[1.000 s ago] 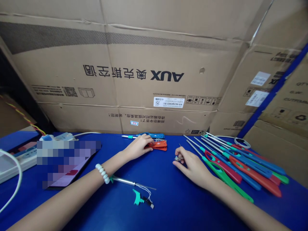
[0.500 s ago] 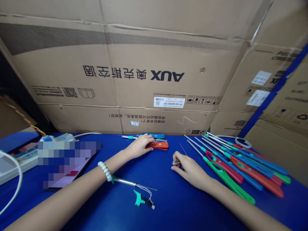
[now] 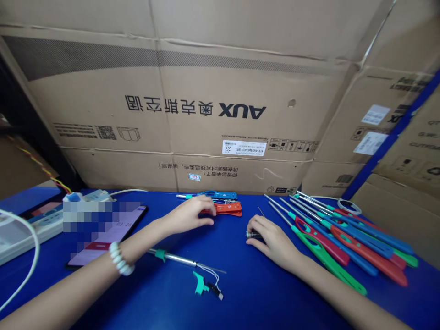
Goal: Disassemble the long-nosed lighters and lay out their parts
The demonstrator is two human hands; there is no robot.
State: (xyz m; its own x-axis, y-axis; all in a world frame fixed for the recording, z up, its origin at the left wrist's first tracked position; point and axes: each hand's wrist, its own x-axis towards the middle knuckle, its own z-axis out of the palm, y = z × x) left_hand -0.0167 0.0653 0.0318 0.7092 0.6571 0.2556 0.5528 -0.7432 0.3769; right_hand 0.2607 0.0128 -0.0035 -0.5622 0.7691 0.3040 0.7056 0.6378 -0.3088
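My left hand (image 3: 189, 213) hovers at the orange handle shell (image 3: 228, 209), thumb and fingers apart; its fingertips overlap the shell's left end, and I cannot tell if they touch. Behind lies a blue lighter handle (image 3: 220, 195) with a metal tube and thin wires. My right hand (image 3: 271, 238) is closed on a small metal valve piece (image 3: 253, 234), partly hidden by the fingers, with a thin rod poking out above. Between my forearms lie a metal lighter tube (image 3: 178, 259) with white wires, a green trigger (image 3: 199, 283) and a black igniter piece (image 3: 216, 290).
Several long-nosed lighters (image 3: 343, 247) in red, blue, orange and green lie at the right. On the left are a phone (image 3: 103, 246), its picture partly pixelated, and a white power strip (image 3: 44, 228) with cables. A cardboard wall (image 3: 192, 137) closes off the back.
My left hand has drawn back leftward from the orange handle shell, its fingers opening. The right hand keeps its hold on the metal piece, nearly still. The view has shifted slightly.
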